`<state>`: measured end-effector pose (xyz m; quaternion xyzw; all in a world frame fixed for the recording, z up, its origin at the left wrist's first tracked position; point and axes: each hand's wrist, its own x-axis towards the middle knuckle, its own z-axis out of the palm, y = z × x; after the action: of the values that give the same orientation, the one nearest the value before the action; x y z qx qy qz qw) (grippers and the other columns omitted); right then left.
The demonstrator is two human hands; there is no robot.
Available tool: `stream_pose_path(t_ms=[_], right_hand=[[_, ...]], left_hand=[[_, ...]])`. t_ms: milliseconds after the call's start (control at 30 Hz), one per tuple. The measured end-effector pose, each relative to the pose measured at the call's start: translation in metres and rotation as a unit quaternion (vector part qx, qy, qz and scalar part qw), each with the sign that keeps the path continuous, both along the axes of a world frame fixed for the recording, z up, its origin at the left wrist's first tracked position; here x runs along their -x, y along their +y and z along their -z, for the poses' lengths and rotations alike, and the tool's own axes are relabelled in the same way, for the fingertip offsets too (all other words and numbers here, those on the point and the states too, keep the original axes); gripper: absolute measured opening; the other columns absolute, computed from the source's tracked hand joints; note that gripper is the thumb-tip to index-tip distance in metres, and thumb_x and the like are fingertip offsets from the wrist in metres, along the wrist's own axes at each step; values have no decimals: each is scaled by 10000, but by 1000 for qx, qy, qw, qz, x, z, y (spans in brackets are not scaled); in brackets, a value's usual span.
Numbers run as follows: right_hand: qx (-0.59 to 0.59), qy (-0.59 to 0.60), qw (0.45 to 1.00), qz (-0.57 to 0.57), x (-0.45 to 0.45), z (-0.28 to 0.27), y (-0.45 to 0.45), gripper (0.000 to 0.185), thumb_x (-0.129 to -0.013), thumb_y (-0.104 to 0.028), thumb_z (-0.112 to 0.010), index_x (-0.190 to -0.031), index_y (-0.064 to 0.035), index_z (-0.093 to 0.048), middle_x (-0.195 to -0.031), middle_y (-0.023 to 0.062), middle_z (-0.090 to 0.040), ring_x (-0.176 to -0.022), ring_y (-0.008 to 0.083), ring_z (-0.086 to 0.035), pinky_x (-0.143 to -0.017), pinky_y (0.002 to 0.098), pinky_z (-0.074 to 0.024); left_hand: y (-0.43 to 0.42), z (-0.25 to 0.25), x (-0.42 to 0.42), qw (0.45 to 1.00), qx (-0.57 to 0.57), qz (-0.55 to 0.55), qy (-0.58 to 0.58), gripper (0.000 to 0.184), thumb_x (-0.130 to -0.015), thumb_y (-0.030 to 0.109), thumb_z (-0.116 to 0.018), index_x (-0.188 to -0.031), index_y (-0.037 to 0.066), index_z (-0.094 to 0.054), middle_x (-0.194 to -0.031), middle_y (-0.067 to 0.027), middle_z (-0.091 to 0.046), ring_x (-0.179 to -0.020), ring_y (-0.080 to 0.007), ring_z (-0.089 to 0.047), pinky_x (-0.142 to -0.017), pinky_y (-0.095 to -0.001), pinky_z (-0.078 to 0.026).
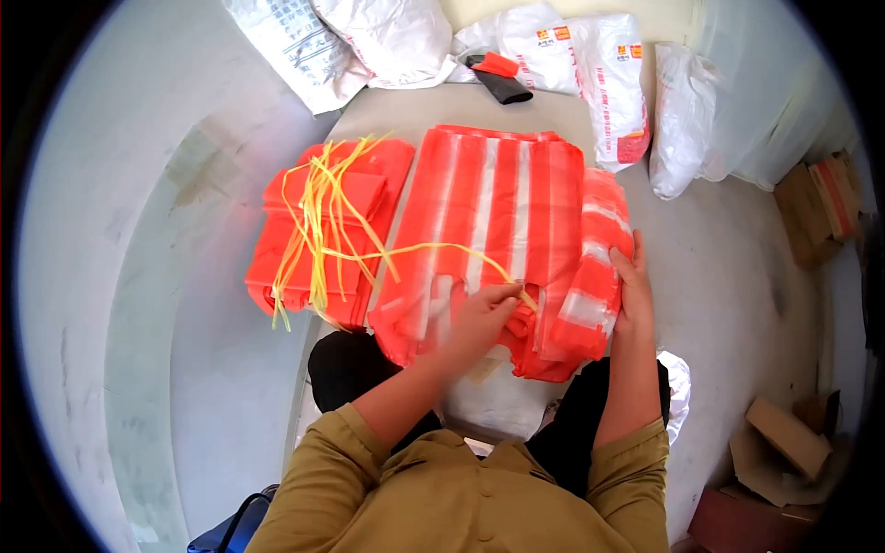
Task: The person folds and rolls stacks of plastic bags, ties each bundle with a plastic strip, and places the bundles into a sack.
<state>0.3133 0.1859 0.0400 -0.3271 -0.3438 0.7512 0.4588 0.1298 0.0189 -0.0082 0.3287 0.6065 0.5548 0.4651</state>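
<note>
A stack of red-and-white striped plastic bags (pixel 498 198) lies in front of me with its handle ends towards my body. My left hand (pixel 481 321) is over those handles, thumb and fingers pinched on one end of a yellow plastic strip (pixel 452 245). That strip runs left to a loose bunch of yellow strips (pixel 318 221) lying on a pile of folded red plastic bags (pixel 267 253). My right hand (pixel 635 288) grips the outer edge of a narrower folded striped bundle (pixel 599 263) at the stack's right side, thumb on top; its other fingers are partly hidden.
Several white printed sacks (pixel 604 88) line the far edge of the table (pixel 553 109). A black-and-red wrapped item (pixel 502 85) lies before them. Cardboard boxes (pixel 784 447) stand at the lower right, and a blue bag (pixel 226 533) is at the lower left.
</note>
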Motion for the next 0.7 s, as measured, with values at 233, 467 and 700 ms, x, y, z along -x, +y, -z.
stream_pose_path(t_ms=[233,467,700], right_hand=[[-33,1,999,14,-26,-7,9,914,-919,-60,-719,-1640,-72,-159,-1514,164,-469,-1287,263,-569,-1047,394,-513],[-81,-112,990,-40,-3,-1,-3,925,-873,-37,-745,-1633,-109,-224,-1490,130,-497,-1248,225,-582,-1020,359,-517],[-237,-203,946,-94,60,44,-33,965,-840,-81,-772,-1629,-116,-218,-1485,128,-488,-1241,237,-573,-1037,367,-494]], left_hand=[[46,0,-58,968,-21,171,-181,564,-1076,166,-526,-1599,50,-350,-1480,-92,-553,-1334,-186,-542,-1112,-319,-434],[36,24,-39,962,56,50,-263,507,-1113,372,-448,-1481,25,-472,-1396,-116,-593,-1262,-252,-580,-1084,-400,-455],[13,31,19,987,-30,0,-157,396,-1069,190,-519,-1431,34,-484,-1421,-107,-580,-1306,-246,-571,-1095,-442,-480]])
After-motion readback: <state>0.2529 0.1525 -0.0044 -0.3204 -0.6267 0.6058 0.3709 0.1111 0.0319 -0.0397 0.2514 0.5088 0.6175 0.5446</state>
